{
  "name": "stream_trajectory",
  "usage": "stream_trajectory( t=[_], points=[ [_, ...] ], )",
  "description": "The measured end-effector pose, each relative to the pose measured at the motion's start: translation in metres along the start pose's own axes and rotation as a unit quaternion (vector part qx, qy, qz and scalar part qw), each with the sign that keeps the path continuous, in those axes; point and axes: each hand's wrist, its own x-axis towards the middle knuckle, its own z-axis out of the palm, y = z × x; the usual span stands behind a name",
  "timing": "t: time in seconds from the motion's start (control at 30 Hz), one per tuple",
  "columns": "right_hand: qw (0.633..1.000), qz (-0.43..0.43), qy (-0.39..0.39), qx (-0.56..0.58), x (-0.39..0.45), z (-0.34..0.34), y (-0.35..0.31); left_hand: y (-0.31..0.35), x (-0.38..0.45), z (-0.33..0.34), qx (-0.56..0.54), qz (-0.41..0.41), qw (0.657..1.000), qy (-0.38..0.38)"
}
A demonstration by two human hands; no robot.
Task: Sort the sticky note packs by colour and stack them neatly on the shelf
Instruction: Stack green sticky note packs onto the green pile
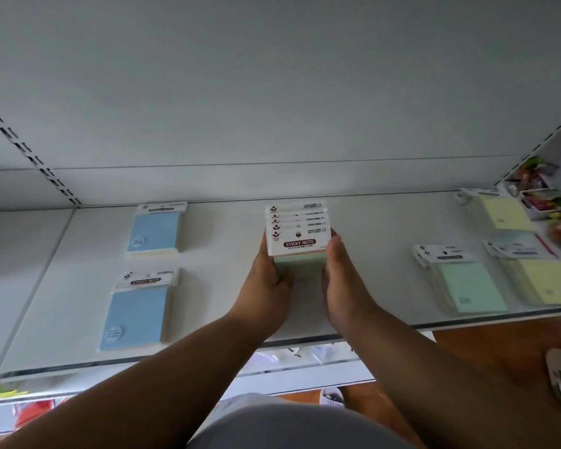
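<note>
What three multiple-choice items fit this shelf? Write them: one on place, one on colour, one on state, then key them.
1. Where is the green stack?
A. left of the hands
B. right of the hands
C. on the floor

2. What colour are the two packs at the left, back pack and front pack?
A. blue
B. pink
C. yellow

3. How is the middle stack held?
A. by one hand
B. between both hands
C. by no hand

Key: 1 B, it lies on the shelf to their right. 2 A, both faces are light blue. 3 B, the left hand and right hand press its two sides.
</note>
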Motion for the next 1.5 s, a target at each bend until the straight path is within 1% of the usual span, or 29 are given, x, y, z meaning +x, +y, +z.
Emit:
stream_trajectory(
  t=[0.07,0.27,0.37,0.5,0.77,0.87,1.0,1.03,1.1,1.17,1.2,1.33,1.4,1.5],
  points=[
    [1.0,-0.003,-0.004,-0.005,0.0,-0.001,-0.001,-0.001,0.001,0.002,0.011,-0.001,1.0,0.015],
    [1.0,0.001,-0.014,-0.015,0.002,-0.006,0.001,0.001,0.004,0.006,0.046,-0.002,0.999,0.019],
    [1.0,0.008,-0.02,-0.002,0.003,-0.007,0.003,-0.004,0.009,0.006,0.062,-0.012,0.998,0.003],
    [1.0,0.005,-0.028,0.009,0.005,-0.009,0.005,-0.004,0.011,0.006,0.083,-0.022,0.996,0.005],
    [0.999,-0.012,-0.032,-0.026,0.005,-0.011,0.004,-0.005,0.005,0.009,0.102,-0.007,0.994,0.03],
    [0.998,-0.002,-0.031,-0.046,0.008,-0.012,0.005,-0.001,0.011,0.007,0.117,-0.015,0.993,0.019],
    [0.997,0.029,-0.041,-0.057,0.024,-0.015,-0.004,0.015,0.032,-0.005,0.151,-0.046,0.987,0.027],
    [0.996,0.04,-0.035,-0.073,0.028,-0.015,-0.008,0.018,0.039,-0.008,0.158,-0.064,0.985,0.025],
    [0.985,0.029,0.002,-0.172,0.038,-0.015,-0.017,0.021,0.053,-0.013,0.148,-0.115,0.982,0.016],
    [0.958,0.007,0.04,-0.282,0.049,-0.016,-0.022,0.023,0.065,-0.016,0.124,-0.171,0.977,0.007],
    [0.949,0.011,0.046,-0.312,0.054,-0.015,-0.025,0.024,0.07,-0.018,0.123,-0.192,0.974,0.004],
    [0.927,0.081,0.036,-0.364,0.076,-0.013,-0.03,0.025,0.085,-0.017,0.2,-0.223,0.954,-0.022],
    [0.926,0.11,0.041,-0.36,0.085,-0.012,-0.029,0.029,0.089,-0.015,0.189,-0.238,0.953,-0.006],
    [0.919,0.126,0.037,-0.373,0.094,-0.011,-0.024,0.029,0.093,-0.013,0.25,-0.25,0.935,0.013]
  ],
)
